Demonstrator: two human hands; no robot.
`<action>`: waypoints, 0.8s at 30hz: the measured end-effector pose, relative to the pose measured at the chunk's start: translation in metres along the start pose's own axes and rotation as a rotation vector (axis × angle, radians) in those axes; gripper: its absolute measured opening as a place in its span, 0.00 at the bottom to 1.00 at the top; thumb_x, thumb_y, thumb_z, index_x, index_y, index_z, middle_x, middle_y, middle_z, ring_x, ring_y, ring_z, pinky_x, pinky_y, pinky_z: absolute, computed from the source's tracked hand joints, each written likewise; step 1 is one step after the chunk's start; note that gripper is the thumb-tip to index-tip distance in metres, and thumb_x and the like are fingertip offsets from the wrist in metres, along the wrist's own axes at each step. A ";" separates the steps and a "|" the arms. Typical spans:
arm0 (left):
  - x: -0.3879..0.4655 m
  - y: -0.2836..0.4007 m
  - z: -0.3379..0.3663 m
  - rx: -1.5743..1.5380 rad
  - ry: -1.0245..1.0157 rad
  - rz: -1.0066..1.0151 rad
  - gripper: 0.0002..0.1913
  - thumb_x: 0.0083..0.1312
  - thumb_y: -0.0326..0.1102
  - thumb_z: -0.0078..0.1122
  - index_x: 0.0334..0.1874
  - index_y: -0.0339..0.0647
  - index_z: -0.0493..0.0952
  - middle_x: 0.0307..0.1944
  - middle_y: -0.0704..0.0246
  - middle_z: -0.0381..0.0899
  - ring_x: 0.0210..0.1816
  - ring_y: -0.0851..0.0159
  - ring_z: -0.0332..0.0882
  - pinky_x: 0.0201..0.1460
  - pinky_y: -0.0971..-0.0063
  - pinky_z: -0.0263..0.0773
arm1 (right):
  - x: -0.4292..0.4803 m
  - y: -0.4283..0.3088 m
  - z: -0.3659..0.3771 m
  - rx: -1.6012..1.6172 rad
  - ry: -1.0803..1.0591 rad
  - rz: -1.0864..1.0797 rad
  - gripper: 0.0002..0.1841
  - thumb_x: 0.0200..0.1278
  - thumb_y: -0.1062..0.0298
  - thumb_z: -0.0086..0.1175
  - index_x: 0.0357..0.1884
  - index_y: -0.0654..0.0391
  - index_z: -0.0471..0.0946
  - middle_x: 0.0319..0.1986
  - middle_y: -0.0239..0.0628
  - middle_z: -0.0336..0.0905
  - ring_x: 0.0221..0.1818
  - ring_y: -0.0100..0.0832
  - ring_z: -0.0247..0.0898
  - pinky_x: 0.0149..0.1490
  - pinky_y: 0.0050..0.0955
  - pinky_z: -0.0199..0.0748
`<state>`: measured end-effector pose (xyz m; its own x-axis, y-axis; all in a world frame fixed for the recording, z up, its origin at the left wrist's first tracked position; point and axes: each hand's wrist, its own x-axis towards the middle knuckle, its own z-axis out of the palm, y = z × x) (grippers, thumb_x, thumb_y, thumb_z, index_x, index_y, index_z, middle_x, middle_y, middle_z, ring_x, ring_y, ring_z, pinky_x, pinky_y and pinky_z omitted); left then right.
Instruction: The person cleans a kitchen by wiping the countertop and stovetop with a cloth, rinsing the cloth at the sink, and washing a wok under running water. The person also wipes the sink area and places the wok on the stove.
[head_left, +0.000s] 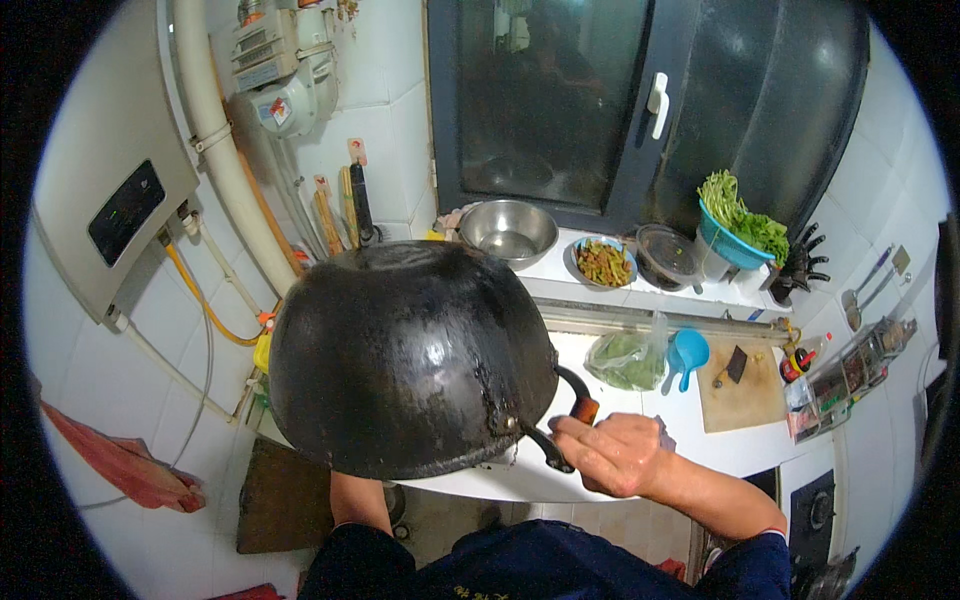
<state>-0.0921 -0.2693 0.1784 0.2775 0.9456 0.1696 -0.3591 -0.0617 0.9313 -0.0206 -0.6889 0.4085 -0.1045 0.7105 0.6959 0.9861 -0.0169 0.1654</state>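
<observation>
A large blackened wok is tilted so that its underside shows, and it fills the middle of the view. My right hand grips the loop handle at its right side, close to the handle's reddish-brown grip piece. The left forearm goes up behind the wok's lower edge; my left hand is hidden by the wok, so what it does there does not show. Just right of the wok, a clear plastic bag of green vegetables and a blue plastic dipper lie on the white counter.
On the sill stand a steel bowl, a plate of cooked food, a lidded container and a blue basket of greens. A cutting board lies at the right near a spice rack. A gas pipe runs at the left.
</observation>
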 end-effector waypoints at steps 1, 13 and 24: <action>0.001 -0.002 -0.001 0.001 -0.001 -0.009 0.14 0.72 0.26 0.58 0.57 0.35 0.69 0.46 0.69 0.75 0.43 0.71 0.72 0.45 0.78 0.70 | -0.005 -0.001 0.002 -0.037 -0.013 -0.012 0.16 0.48 0.71 0.61 0.42 0.59 0.83 0.39 0.38 0.85 0.21 0.21 0.72 0.23 0.20 0.67; 0.032 -0.010 -0.003 0.121 -0.132 -0.082 0.17 0.71 0.27 0.60 0.59 0.34 0.69 0.48 0.69 0.75 0.44 0.69 0.71 0.49 0.76 0.70 | -0.026 0.003 0.022 0.141 0.005 0.274 0.19 0.43 0.80 0.58 0.43 0.64 0.81 0.37 0.43 0.85 0.26 0.35 0.80 0.29 0.30 0.77; 0.000 0.043 0.146 1.068 -0.861 0.176 0.14 0.65 0.36 0.64 0.45 0.31 0.77 0.35 0.57 0.83 0.38 0.59 0.82 0.45 0.68 0.74 | -0.176 0.083 0.015 1.009 0.220 1.751 0.10 0.61 0.76 0.64 0.45 0.62 0.80 0.35 0.35 0.83 0.37 0.27 0.79 0.45 0.27 0.75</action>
<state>0.0229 -0.3191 0.2652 0.8980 0.4308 0.0894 0.2953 -0.7408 0.6033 0.0817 -0.8051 0.2894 0.9135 0.2890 -0.2864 -0.2757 -0.0782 -0.9581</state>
